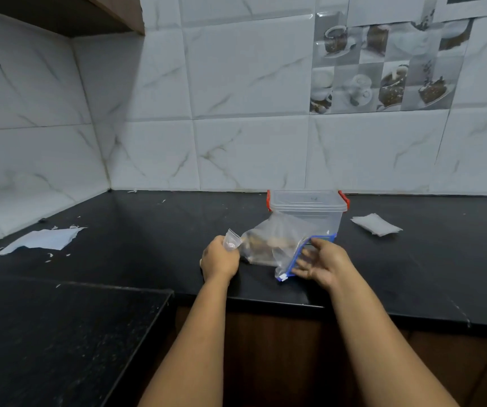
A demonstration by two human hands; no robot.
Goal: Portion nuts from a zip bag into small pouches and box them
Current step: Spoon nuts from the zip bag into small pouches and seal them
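From the head view, a clear zip bag [268, 248] with a blue zip strip lies on the black table [148, 230], holding brownish nuts [261, 243] in its left part, its mouth turned toward the right hand [321, 264]. That hand's grip is loose: the fingers are spread at the zip edge and touch the mouth without closing round it. The left hand [219, 258] has its grip curled round a small clear pouch [233, 239], just left of the bag. Directly behind the bag stands a clear plastic box [308, 211] with red clips, lid on. A stack of small white pouches [376, 224] lies to the right; a torn white sheet [42, 240] lies far left.
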